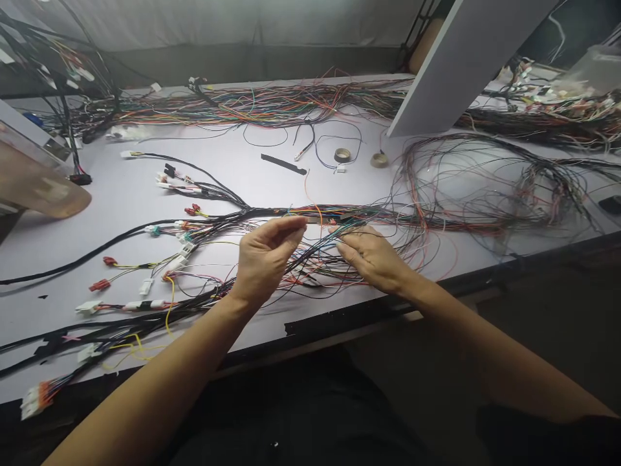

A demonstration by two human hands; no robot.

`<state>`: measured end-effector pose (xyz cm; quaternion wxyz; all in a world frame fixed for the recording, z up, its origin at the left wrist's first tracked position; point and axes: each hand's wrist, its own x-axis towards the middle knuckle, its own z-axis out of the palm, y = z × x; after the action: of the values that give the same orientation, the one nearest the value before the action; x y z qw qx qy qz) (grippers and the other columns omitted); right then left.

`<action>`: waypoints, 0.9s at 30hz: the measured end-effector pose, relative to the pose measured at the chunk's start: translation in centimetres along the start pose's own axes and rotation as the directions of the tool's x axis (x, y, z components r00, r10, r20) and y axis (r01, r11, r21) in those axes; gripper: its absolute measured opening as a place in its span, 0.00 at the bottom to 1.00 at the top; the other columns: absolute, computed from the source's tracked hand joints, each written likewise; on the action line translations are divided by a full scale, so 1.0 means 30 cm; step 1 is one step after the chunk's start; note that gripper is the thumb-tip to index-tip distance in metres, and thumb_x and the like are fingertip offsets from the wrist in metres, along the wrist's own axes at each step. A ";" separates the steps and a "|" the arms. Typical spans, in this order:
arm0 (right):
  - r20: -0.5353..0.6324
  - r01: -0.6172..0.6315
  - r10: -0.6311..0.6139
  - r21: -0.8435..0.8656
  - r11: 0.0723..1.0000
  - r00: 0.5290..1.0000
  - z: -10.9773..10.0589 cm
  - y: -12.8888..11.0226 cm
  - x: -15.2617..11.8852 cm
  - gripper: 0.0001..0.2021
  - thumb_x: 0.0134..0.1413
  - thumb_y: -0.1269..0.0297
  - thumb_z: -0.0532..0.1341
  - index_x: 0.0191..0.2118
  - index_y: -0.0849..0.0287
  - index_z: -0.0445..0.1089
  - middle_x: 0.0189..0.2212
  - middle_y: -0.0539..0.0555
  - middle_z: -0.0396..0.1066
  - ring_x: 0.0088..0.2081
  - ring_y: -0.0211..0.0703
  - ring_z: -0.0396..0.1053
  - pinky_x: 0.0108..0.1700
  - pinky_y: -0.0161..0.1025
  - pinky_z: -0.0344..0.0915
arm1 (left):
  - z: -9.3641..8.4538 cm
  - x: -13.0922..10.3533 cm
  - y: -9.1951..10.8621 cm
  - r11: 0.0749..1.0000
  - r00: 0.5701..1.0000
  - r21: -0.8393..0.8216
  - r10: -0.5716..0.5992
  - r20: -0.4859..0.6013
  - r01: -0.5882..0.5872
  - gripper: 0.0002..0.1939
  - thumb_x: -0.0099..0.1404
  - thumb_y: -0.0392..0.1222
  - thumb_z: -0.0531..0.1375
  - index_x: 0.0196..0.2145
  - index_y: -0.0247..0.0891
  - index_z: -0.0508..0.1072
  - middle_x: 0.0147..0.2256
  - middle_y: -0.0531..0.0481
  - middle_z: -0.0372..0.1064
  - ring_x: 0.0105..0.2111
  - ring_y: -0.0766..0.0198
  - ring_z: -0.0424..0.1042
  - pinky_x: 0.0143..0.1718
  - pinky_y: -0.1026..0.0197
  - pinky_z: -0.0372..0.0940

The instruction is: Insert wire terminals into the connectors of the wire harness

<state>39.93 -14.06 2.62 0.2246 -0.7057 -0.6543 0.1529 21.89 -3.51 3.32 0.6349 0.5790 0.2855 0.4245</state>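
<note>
A wire harness with a black-taped trunk and loose coloured wires runs across the white table. My left hand is over it near the middle, thumb and forefinger pinched together; what lies between the tips is too small to make out. Just to the right, my right hand has its fingers curled at the loose wires, by a small orange-red piece. What it grips is partly hidden. An orange wire arches up between the hands. White connectors and red connectors end the branches at left.
Behind lie a black strip, two tape rolls and a small white connector. A long wire bundle spans the back. A slanted white panel stands at right, a clear container at left. The dark table edge is nearest.
</note>
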 end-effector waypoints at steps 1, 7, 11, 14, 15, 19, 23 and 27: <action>0.016 -0.003 0.004 -0.052 0.999 1.000 0.009 0.010 -0.008 0.21 0.66 0.54 0.45 0.30 0.58 0.67 0.32 0.56 0.72 0.40 0.46 0.65 0.46 0.42 0.58 | -0.016 -0.001 0.005 0.994 0.996 0.059 0.089 -0.026 -0.087 0.08 0.57 0.35 0.67 0.36 0.40 0.80 0.37 0.49 0.78 0.39 0.64 0.76 0.50 0.57 0.70; -0.059 -0.023 0.013 -0.179 0.984 0.998 0.060 0.047 -0.070 0.28 0.65 0.44 0.45 0.53 0.64 0.66 0.48 0.65 0.71 0.50 0.55 0.66 0.50 0.50 0.60 | -0.157 0.035 0.063 0.852 0.874 0.384 0.448 -0.188 -0.354 0.08 0.57 0.34 0.67 0.36 0.39 0.79 0.37 0.52 0.77 0.38 0.65 0.77 0.49 0.55 0.72; -0.092 -0.021 -0.002 -0.252 0.967 0.996 0.081 0.050 -0.086 0.30 0.63 0.43 0.48 0.55 0.66 0.64 0.48 0.67 0.71 0.51 0.58 0.66 0.52 0.53 0.60 | -0.282 0.066 0.075 0.786 0.784 0.496 0.550 -0.288 -0.369 0.09 0.55 0.36 0.69 0.36 0.35 0.79 0.35 0.50 0.78 0.37 0.62 0.77 0.49 0.51 0.73; -0.114 -0.028 -0.003 -0.263 0.964 0.993 0.099 0.053 -0.095 0.31 0.63 0.45 0.49 0.61 0.65 0.59 0.50 0.67 0.69 0.55 0.58 0.64 0.54 0.54 0.59 | -0.378 0.064 0.072 0.726 0.751 0.610 0.585 -0.306 -0.318 0.10 0.54 0.38 0.69 0.35 0.34 0.79 0.34 0.48 0.78 0.35 0.59 0.78 0.46 0.48 0.74; -0.133 -0.022 -0.013 -0.260 0.965 0.991 0.103 0.056 -0.101 0.31 0.64 0.45 0.49 0.63 0.64 0.55 0.53 0.67 0.68 0.56 0.58 0.62 0.56 0.54 0.58 | -0.406 0.056 0.073 0.705 0.754 0.647 0.585 -0.299 -0.290 0.11 0.54 0.39 0.69 0.36 0.34 0.79 0.34 0.49 0.78 0.35 0.58 0.78 0.46 0.47 0.73; -0.181 0.051 -0.102 -0.268 0.962 0.978 0.074 0.070 -0.150 0.30 0.63 0.48 0.52 0.63 0.63 0.56 0.55 0.66 0.67 0.58 0.56 0.62 0.58 0.54 0.58 | -0.486 -0.004 0.091 0.658 0.803 0.728 0.531 -0.270 -0.191 0.12 0.59 0.41 0.65 0.40 0.33 0.77 0.39 0.48 0.78 0.42 0.57 0.77 0.50 0.46 0.69; -0.112 0.222 -0.239 -0.150 0.964 0.964 -0.035 0.014 -0.195 0.10 0.64 0.63 0.55 0.43 0.57 0.73 0.38 0.56 0.77 0.42 0.46 0.73 0.48 0.44 0.67 | -0.523 -0.063 0.110 0.709 0.833 0.696 0.452 -0.319 -0.117 0.13 0.62 0.42 0.63 0.44 0.34 0.76 0.44 0.49 0.76 0.48 0.53 0.74 0.53 0.42 0.65; -0.213 0.278 -0.276 -0.021 0.960 0.937 -0.089 -0.120 -0.134 0.09 0.63 0.65 0.56 0.40 0.52 0.74 0.35 0.52 0.78 0.41 0.44 0.74 0.46 0.43 0.70 | -0.539 -0.080 0.109 0.748 0.787 0.648 0.484 -0.383 -0.145 0.12 0.59 0.42 0.65 0.41 0.37 0.76 0.41 0.50 0.78 0.47 0.49 0.75 0.49 0.39 0.66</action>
<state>37.82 -18.20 6.44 0.3163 -0.6178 -0.7184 0.0462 6.24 2.26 3.51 0.2353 0.6468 0.4587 0.5620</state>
